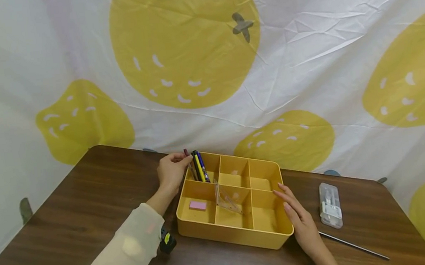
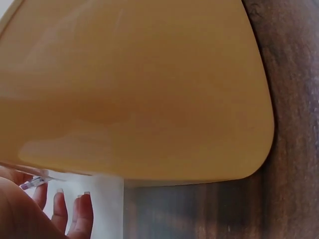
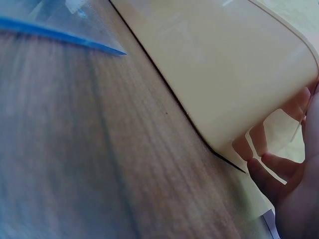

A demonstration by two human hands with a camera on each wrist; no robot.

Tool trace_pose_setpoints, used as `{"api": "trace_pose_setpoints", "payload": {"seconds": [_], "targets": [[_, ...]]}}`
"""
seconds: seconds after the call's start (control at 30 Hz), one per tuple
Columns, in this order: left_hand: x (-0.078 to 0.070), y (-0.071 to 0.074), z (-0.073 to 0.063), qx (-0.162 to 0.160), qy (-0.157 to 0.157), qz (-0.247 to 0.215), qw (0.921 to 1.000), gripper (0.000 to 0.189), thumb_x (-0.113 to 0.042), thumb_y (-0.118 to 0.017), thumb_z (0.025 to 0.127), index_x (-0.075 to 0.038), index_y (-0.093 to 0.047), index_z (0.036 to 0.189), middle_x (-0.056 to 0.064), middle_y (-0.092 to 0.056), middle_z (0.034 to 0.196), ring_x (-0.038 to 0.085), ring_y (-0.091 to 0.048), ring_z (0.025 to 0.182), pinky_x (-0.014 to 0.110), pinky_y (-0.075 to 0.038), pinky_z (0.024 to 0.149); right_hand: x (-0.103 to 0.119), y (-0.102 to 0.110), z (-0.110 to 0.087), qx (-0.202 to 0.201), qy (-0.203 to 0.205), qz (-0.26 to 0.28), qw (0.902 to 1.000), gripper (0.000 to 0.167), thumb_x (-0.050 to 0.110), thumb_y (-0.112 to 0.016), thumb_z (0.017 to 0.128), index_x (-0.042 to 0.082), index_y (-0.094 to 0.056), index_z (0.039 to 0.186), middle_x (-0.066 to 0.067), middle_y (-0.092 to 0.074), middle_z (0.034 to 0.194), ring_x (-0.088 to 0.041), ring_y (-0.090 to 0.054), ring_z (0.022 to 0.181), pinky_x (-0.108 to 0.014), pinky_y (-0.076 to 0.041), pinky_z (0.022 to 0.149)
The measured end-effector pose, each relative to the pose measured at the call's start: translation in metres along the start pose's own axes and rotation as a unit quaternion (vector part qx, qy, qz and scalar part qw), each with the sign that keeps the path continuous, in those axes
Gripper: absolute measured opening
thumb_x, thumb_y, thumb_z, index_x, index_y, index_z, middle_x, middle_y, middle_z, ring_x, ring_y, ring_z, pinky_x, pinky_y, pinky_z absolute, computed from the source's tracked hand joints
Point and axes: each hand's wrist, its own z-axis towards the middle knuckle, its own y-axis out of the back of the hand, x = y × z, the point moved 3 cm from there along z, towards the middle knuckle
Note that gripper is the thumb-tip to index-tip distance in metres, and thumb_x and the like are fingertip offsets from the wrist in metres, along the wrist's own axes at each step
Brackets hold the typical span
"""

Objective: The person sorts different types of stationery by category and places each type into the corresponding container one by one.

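Here, a yellow divided box (image 1: 232, 237) sits on the wooden table (image 1: 89, 225); the right hand (image 1: 300, 219) rests relaxed, grasping nothing, against its right side; the left hand (image 1: 170, 171) pinches a slim pen (image 1: 186, 152) at its far-left compartment.

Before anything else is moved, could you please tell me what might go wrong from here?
The left hand pinches a red-topped pen right beside a yellow pen and a blue pen, so moving it could knock them over.
The right hand rests against the yellow box; a push there might shift it and topple the standing pens.
A thin rod lies close beside the right wrist and could roll if brushed.
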Motion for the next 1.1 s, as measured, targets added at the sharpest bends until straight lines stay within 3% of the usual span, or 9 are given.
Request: {"api": "trace_pose_setpoints", "payload": {"seconds": [0.27,0.47,0.67,0.83,1.1], "targets": [[0.004,-0.003,0.001,-0.005,-0.022,0.049,0.9985,0.02,-0.026,-0.075,0.085,-0.008,-0.072,0.094,0.007,-0.064,0.084,0.023,-0.058,0.078,0.034,-0.046,0.067,-0.001,0.0,-0.001,0.002,-0.002,0.003,1.0,0.036,-0.004,-0.034,0.102,-0.009,-0.047,0.135,-0.027,-0.026,0.15,-0.041,-0.014,0.14,-0.015,-0.019,0.108],[0.006,-0.006,0.002,-0.012,-0.017,0.087,0.996,0.013,-0.02,-0.074,0.085,-0.008,-0.07,0.089,0.007,-0.066,0.083,0.024,-0.058,0.075,0.034,-0.045,0.067,-0.002,0.001,-0.001,0.003,-0.012,0.003,0.9999,0.036,-0.003,-0.034,0.102,-0.009,-0.046,0.135,-0.026,-0.025,0.151,-0.036,-0.014,0.141,-0.015,-0.019,0.108],[0.01,-0.005,0.001,-0.013,0.001,0.075,0.9971,0.018,-0.024,-0.074,0.085,-0.007,-0.068,0.09,0.009,-0.066,0.085,0.024,-0.059,0.078,0.036,-0.048,0.069,0.0,0.0,0.0,0.002,-0.011,0.004,0.9999,0.036,-0.004,-0.033,0.102,-0.01,-0.046,0.134,-0.025,-0.025,0.151,-0.023,-0.015,0.143,-0.015,-0.02,0.108],[0.013,-0.004,0.001,-0.011,0.003,0.058,0.9983,0.02,-0.024,-0.074,0.085,-0.006,-0.067,0.091,0.008,-0.066,0.085,0.023,-0.059,0.077,0.036,-0.048,0.069,0.0,0.0,0.001,0.003,-0.015,0.003,0.9999,0.036,-0.003,-0.034,0.102,-0.009,-0.046,0.135,-0.025,-0.025,0.151,-0.036,-0.013,0.142,-0.015,-0.02,0.108],[0.015,0.0,-0.002,-0.005,-0.027,0.043,0.9987,0.018,-0.022,-0.074,0.085,-0.007,-0.068,0.091,0.008,-0.065,0.084,0.023,-0.058,0.079,0.034,-0.045,0.07,0.0,0.0,0.0,0.003,-0.006,0.0,1.0,0.035,-0.004,-0.033,0.102,-0.01,-0.046,0.134,-0.027,-0.025,0.15,-0.039,-0.014,0.141,-0.015,-0.02,0.108]]}}
